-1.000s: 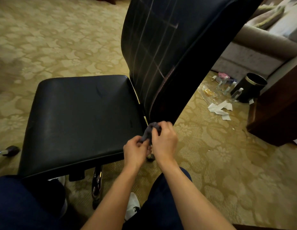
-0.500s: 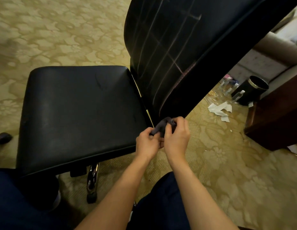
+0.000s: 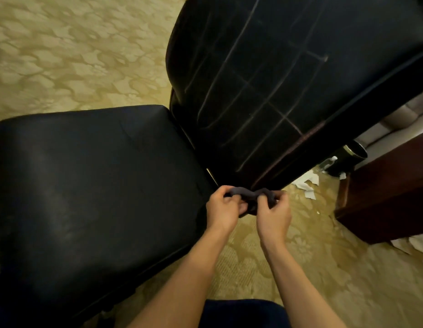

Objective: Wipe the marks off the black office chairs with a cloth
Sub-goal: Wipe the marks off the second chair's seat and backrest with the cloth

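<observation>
A black office chair fills the view: its seat [image 3: 92, 185] lies at the left and its backrest [image 3: 276, 79] rises at the upper right, crossed by pale chalk-like lines. Just below the backrest's lower corner I hold a small dark grey cloth [image 3: 249, 196] stretched between both hands. My left hand [image 3: 223, 208] pinches its left end and my right hand [image 3: 274, 213] pinches its right end. The cloth's middle hangs in front of the chair's edge; whether it touches the chair I cannot tell.
Patterned beige carpet [image 3: 75, 55] lies all around. A dark wooden cabinet [image 3: 390, 197] stands at the right, with a black bin [image 3: 347, 159] and scraps of white paper [image 3: 306, 183] on the floor beside it. My dark trouser leg [image 3: 241, 313] is at the bottom.
My hands have drawn apart, spreading the bunched cloth out between them. The view has moved closer to the chair, and the backrest fills more of the frame.
</observation>
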Demonstrator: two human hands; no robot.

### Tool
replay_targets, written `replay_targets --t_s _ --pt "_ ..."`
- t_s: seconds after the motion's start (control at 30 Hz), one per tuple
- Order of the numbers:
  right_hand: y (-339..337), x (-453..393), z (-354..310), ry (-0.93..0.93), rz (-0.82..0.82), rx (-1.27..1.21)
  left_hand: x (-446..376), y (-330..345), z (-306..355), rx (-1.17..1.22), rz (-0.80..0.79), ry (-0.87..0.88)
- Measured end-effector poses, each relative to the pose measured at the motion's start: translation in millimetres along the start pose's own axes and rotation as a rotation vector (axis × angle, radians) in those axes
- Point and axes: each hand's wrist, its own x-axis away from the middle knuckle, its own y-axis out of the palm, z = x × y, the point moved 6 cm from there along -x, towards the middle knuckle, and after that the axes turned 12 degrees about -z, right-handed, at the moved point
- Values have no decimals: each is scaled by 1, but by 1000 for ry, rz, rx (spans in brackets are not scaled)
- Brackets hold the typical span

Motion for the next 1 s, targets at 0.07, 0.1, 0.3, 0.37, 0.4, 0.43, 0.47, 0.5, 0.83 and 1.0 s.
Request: replay_targets --t_s 0.07,0.1,0.3,0.37,0.4,0.43,0.47,0.5,0.83,1.0 --pt "6 -17 5 26 -11 -64 -23 2 -3 -1 -13 14" --pt "11 -26 10 52 -22 -128 -34 1 -4 -7 -12 23" --pt "52 -65 31 273 -30 -693 -95 -1 6 24 -29 48" --pt "70 -78 24 332 8 -854 -113 -6 13 41 -43 66" --pt "78 -84 20 357 27 -926 -121 -9 17 39 -47 75" --pt "86 -89 18 383 42 -985 -130 -14 20 43 -42 77" --pt "93 -92 17 411 52 -1028 -139 -19 24 52 -34 75" --pt "100 -95 16 435 59 -1055 -146 -23 28 63 -29 75" --pt "166 -135 -5 476 58 -803 -198 -84 72 95 82 77" --pt "202 -147 -18 429 42 -662 -212 -120 97 36 75 68"
